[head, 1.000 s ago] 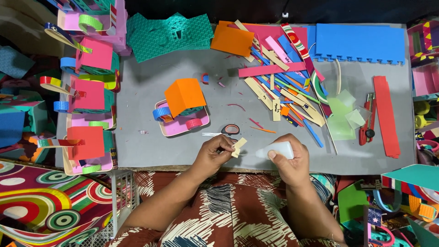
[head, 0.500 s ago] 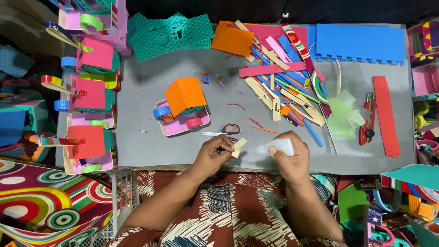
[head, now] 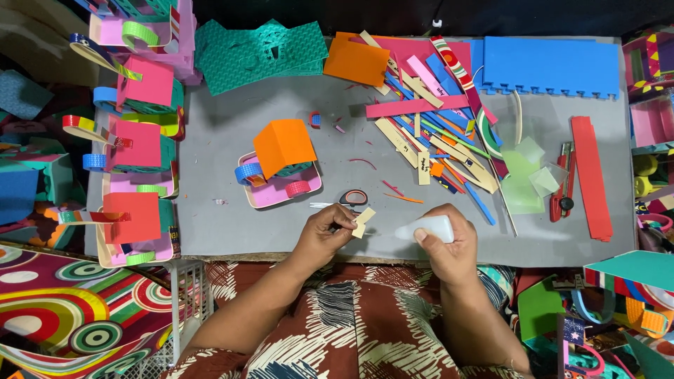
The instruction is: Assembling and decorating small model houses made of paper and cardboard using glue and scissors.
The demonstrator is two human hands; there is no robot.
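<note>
Pinching a small cream strip (head: pixel 363 222) between thumb and forefinger, the left hand (head: pixel 324 235) is holding it just above the near edge of the grey worktop (head: pixel 210 231), a little left of that edge's middle. The right hand (head: pixel 449 242) is wrapping its fingers around a small white squeeze bottle (head: pixel 425 229), with the tip pointing left at the strip and very near it; whether tip and strip are touching is hard to tell.

The likeliest slip, as I judge it, is too hard a squeeze: whatever the bottle is carrying could be running over the narrow strip onto the left fingertips or dripping onto the patterned cloth (head: pixel 351 316) over the lap. The strip is being held by one end only, so a push from the tip could be bending it or twisting it out of the pinch.

Just beyond the hands, red-handled scissors (head: pixel 347 200) are lying flat, close enough for a knuckle to be catching them. Farther toward the middle, a small paper house with an orange roof (head: pixel 281 165) is sitting on its pink base, and a heap of loose coloured strips (head: pixel 435 133) is spreading toward the far right corner; a sweeping elbow could be scattering those
</note>
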